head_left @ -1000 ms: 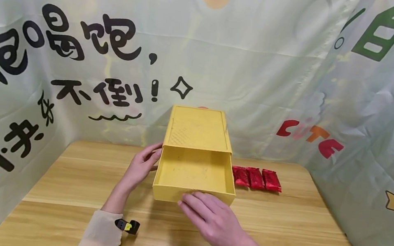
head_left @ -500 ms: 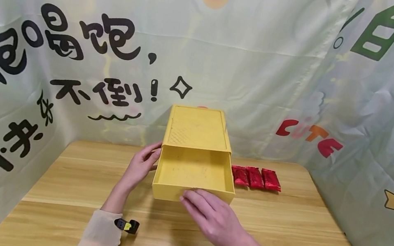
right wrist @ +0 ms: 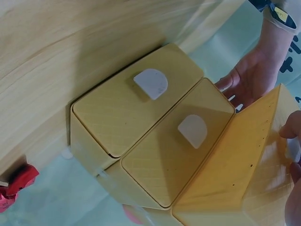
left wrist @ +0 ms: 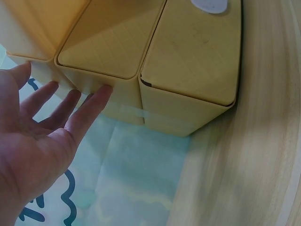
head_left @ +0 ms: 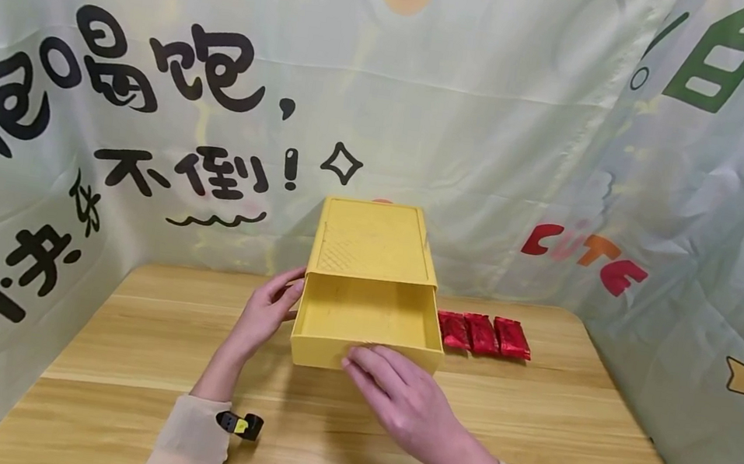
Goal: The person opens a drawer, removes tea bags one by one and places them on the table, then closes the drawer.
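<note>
A yellow drawer cabinet [head_left: 376,240] stands on the table, its top drawer [head_left: 319,352] pulled partway out with a bare inside. Two lower drawers, the middle one [right wrist: 155,160] and the bottom one [right wrist: 117,113], sit flush and carry white half-round handles. My right hand [head_left: 402,404] is at the front of the top drawer; in the right wrist view its thumb and fingers pinch the white handle [right wrist: 292,149]. At the cabinet's left side, my left hand [head_left: 267,316] touches the wall with extended fingers, as the left wrist view [left wrist: 40,136] shows.
Several red foil packets [head_left: 487,336] lie in a row right of the cabinet, the leftmost partly hidden behind it. A printed cloth [head_left: 466,158] hangs behind and along both sides of the wooden table [head_left: 570,438].
The top drawer has slid slightly inward, toward the cabinet, and my right hand has moved forward with it. My left hand stays in place at the side.
</note>
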Available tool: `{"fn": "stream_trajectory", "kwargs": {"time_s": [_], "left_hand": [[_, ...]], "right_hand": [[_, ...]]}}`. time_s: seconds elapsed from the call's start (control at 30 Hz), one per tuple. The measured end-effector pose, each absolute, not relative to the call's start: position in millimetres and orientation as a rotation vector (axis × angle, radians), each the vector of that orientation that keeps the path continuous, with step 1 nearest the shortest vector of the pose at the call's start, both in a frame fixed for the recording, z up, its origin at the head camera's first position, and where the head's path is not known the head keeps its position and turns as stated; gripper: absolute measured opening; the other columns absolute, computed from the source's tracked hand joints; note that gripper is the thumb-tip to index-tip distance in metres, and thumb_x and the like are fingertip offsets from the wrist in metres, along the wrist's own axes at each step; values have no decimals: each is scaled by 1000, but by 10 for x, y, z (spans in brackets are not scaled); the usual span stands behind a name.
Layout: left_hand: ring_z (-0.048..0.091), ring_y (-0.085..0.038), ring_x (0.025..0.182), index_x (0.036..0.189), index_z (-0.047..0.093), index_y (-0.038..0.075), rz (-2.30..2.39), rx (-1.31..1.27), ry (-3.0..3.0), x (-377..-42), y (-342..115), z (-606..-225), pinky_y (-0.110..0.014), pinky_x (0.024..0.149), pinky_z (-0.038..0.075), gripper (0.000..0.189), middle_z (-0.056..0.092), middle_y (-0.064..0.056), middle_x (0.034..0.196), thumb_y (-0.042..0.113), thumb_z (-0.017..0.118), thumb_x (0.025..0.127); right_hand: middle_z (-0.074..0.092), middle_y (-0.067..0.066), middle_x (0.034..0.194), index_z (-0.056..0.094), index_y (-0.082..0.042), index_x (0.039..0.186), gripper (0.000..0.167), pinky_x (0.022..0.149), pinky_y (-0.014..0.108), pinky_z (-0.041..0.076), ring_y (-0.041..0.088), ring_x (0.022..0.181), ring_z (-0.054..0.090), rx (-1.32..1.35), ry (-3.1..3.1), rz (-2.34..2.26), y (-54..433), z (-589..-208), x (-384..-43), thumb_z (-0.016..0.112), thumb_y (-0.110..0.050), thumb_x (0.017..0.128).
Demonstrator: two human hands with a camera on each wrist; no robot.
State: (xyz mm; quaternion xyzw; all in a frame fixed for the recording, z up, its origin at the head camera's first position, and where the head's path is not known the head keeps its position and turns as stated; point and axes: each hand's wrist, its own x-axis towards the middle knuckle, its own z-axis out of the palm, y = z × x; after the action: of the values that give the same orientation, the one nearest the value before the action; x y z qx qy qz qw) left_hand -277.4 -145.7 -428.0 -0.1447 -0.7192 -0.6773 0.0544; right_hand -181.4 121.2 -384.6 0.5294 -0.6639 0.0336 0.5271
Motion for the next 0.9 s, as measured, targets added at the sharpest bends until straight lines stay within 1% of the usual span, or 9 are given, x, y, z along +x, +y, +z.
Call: {"fn": "stream_trajectory", "kwargs": {"time_s": [0.23, 0.4, 0.5, 0.73, 0.9], "left_hand": [[57, -36, 130, 153, 51, 6, -2056, -441, -2188, -2782, -1466, -4288, -52, 96, 61, 48, 53, -20, 149, 25, 57, 110], [57, -35, 131, 154, 51, 8, -2077, -435, -2188, -2772, -1469, -4275, -43, 93, 63, 49, 53, -18, 150, 27, 58, 109], [57, -34, 130, 154, 52, 9, -2085, -437, -2182, -2768, -1467, -4268, -40, 92, 64, 49, 53, -17, 149, 28, 58, 109], [60, -30, 125, 153, 51, 6, -2085, -447, -2168, -2772, -1462, -4272, -39, 90, 65, 49, 53, -19, 149, 25, 57, 109], [60, -27, 124, 153, 51, 7, -2094, -440, -2165, -2779, -1460, -4278, -39, 91, 64, 48, 52, -18, 150, 25, 58, 109]], "right_hand": [[71, 17, 118, 76, 4, 116, 31, 94, 32, 62, 28, 102, 69, 1257, -1628, 101, 1210, -3884, -1866, 45, 2, 109], [71, 18, 118, 75, 4, 117, 32, 96, 33, 61, 29, 103, 69, 1241, -1646, 108, 1214, -3911, -1915, 45, 1, 109], [71, 18, 119, 75, 4, 118, 32, 97, 34, 61, 29, 104, 69, 1232, -1654, 110, 1213, -3919, -1946, 44, 1, 109], [71, 18, 121, 75, 4, 118, 33, 96, 34, 61, 30, 105, 68, 1218, -1677, 130, 1204, -3945, -2011, 43, 1, 110], [70, 18, 121, 74, 5, 118, 32, 94, 34, 62, 30, 105, 68, 1213, -1688, 150, 1192, -3962, -2065, 43, 0, 110]]}}
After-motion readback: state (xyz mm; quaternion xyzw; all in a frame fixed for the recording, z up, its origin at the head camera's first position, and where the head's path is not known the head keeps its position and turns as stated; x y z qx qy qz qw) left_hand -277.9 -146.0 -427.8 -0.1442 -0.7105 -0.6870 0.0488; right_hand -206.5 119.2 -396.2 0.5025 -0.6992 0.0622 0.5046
